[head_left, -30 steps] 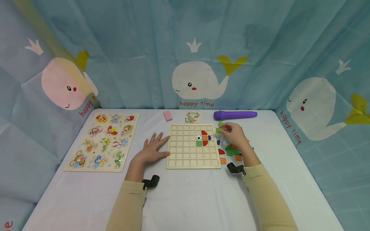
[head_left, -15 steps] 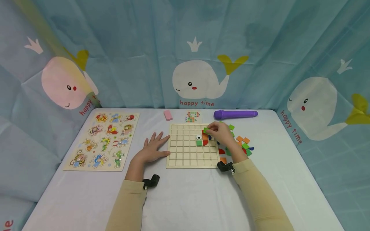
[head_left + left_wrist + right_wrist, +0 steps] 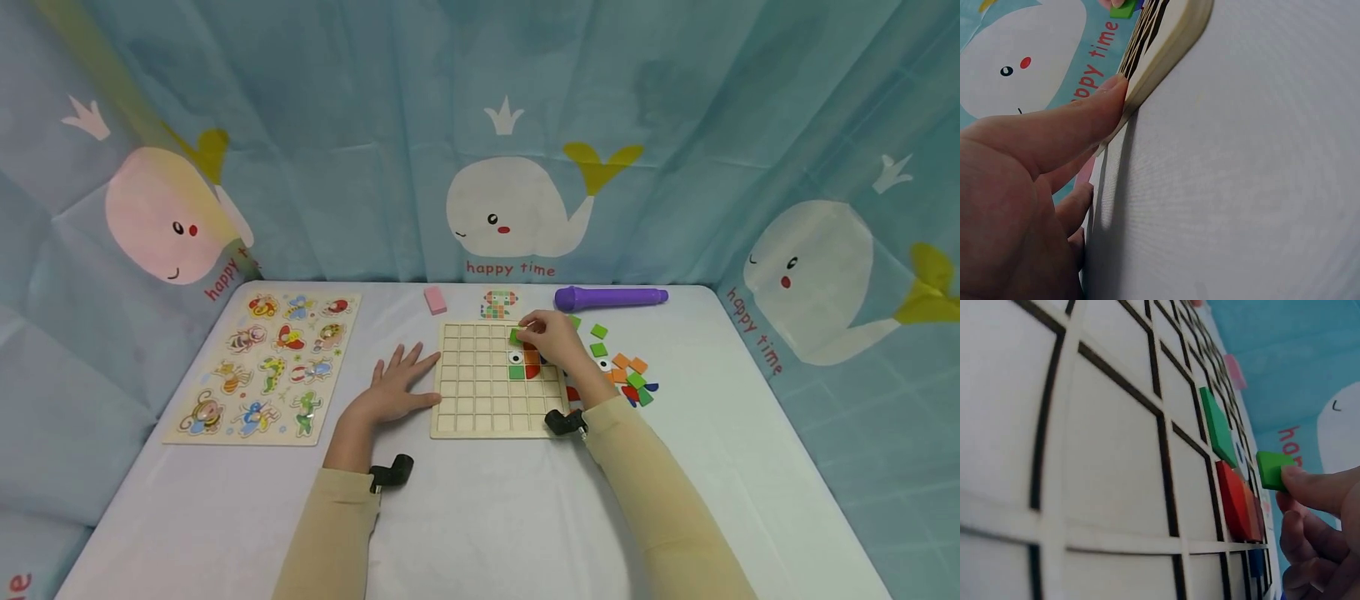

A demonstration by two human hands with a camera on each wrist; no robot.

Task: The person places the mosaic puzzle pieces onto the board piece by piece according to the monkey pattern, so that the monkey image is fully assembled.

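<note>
A wooden grid board [image 3: 472, 400] lies mid-table. My right hand [image 3: 553, 337] pinches a light green square tile [image 3: 1270, 470] between thumb and fingers, over the board's upper right part. Just below it in the grid sit an eye tile [image 3: 515, 358], a darker green square [image 3: 1217, 427], an orange square [image 3: 532, 357] and a red rounded piece [image 3: 1233, 500]. A blue piece [image 3: 1255, 562] shows at the side. My left hand [image 3: 392, 392] lies with fingers spread at the board's left edge; thumb and index tip touch it. The right hand covers some pieces.
Several loose tiles [image 3: 620, 361] lie right of the board. Behind it are a small pattern card [image 3: 499, 305], a pink block [image 3: 435, 301] and a purple toy microphone [image 3: 611, 298]. An insect picture puzzle board [image 3: 262, 367] lies at the left. A whale-print curtain [image 3: 375, 200] surrounds the table.
My right hand has carried the light green tile leftward from the loose pieces, past the grid's right edge, to above the eye tile. The left hand stays in place.
</note>
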